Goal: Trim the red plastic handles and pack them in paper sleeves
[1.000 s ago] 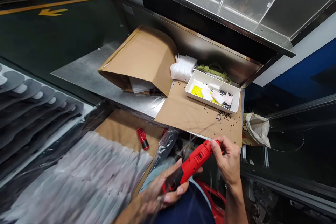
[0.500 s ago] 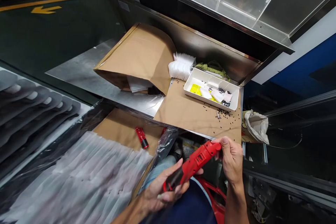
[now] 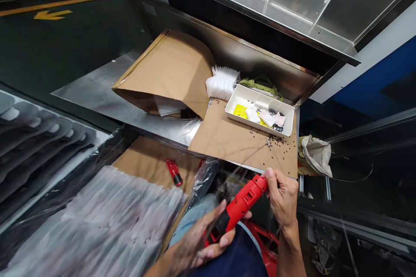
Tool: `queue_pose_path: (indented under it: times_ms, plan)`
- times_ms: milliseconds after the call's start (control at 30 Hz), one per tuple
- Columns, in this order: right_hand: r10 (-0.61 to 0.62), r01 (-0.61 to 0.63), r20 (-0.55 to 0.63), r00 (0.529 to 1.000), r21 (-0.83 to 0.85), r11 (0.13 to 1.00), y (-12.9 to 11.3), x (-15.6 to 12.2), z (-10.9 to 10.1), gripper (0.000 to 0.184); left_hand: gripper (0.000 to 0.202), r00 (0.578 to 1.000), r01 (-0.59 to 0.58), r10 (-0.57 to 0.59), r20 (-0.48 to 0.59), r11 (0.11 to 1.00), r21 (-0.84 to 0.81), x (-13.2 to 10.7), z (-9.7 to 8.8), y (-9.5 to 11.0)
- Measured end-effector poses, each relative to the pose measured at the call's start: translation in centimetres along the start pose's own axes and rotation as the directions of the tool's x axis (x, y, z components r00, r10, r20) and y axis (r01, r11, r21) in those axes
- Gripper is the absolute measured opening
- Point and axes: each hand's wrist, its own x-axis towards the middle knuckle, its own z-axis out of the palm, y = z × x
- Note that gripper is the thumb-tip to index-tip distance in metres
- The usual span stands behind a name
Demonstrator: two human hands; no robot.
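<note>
Stretching across the middle, the metal worktop (image 3: 81, 84) holds 1 white tray (image 3: 247, 95). On its near side, the left hand (image 3: 198, 236), palm turned up, wraps the dark end of a slanted red handheld power tool (image 3: 243, 202); the right hand (image 3: 283, 195), upright, pinches its far end. Inside the tray, a yellow label (image 3: 239, 110) carries print too small to read.

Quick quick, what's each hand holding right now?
Left hand: closed around the black lower end of the red-and-black tool.
Right hand: fingers closed on that same tool's red upper end.
</note>
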Motion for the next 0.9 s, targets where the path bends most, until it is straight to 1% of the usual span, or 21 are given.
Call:
queue_pose_path:
  times_ms: [67,167,233,300,400,500,600,633,700,733,767,833,900]
  plan:
    - [0.082,-0.085,0.037,0.996,0.099,0.991,0.3,0.1,0.0,0.053,0.063,1.000,-0.007,0.007,-0.008,1.000,0.003,-0.2,0.3,-0.1]
    - [0.179,-0.212,0.131,0.975,0.308,0.928,0.6,0.0,0.0,0.052,0.061,1.000,-0.013,0.013,-0.023,1.000,0.005,-0.5,0.7,-0.1]
    - [0.193,-0.236,0.144,0.970,0.401,0.885,0.7,-0.2,-0.1,0.051,0.059,0.999,-0.008,0.009,-0.047,1.000,0.008,-0.7,1.2,0.1]
    - [0.183,-0.231,0.149,0.972,0.444,0.866,0.7,-0.5,-0.2,0.048,0.057,0.998,-0.005,0.005,-0.067,1.000,-0.001,-0.9,1.7,0.3]
    - [0.155,-0.213,0.163,0.974,0.446,0.870,0.6,-0.7,-0.4,0.045,0.056,0.996,0.011,-0.012,-0.085,1.000,-0.016,-1.1,2.1,0.5]
    - [0.131,-0.191,0.170,0.977,0.411,0.892,0.3,-0.6,-0.6,0.042,0.058,0.995,0.026,-0.029,-0.093,0.999,-0.039,-1.3,2.1,0.4]
    - [0.094,-0.132,0.145,0.985,0.278,0.952,0.2,-0.4,-0.5,0.030,0.057,0.996,0.013,-0.015,-0.090,0.999,-0.031,-1.4,2.2,0.3]
    - [0.083,-0.108,0.119,0.989,0.216,0.970,0.2,-0.3,-0.3,0.029,0.056,0.996,-0.001,0.000,-0.091,1.000,-0.018,-1.4,2.3,0.2]
    - [0.092,-0.099,0.066,0.994,0.119,0.988,0.6,-0.1,0.1,0.037,0.053,0.997,-0.012,0.010,-0.077,1.000,-0.020,-1.3,2.2,0.2]
    - [0.118,-0.123,0.063,0.991,0.100,0.987,0.9,0.0,0.4,0.042,0.051,0.998,-0.005,0.002,-0.061,0.999,-0.048,-1.2,2.1,0.2]
    - [0.156,-0.165,0.084,0.984,0.103,0.981,1.3,0.1,0.7,0.046,0.051,0.999,0.008,-0.012,-0.037,0.996,-0.091,-1.1,1.8,0.2]
    - [0.249,-0.273,0.160,0.955,0.151,0.950,2.2,0.2,1.1,0.051,0.051,0.999,0.038,-0.037,0.008,0.981,-0.192,-0.9,1.2,0.3]
    - [0.321,-0.366,0.217,0.922,0.219,0.904,3.0,0.2,1.4,0.056,0.052,0.998,0.054,-0.048,0.029,0.962,-0.266,-0.7,0.7,0.3]
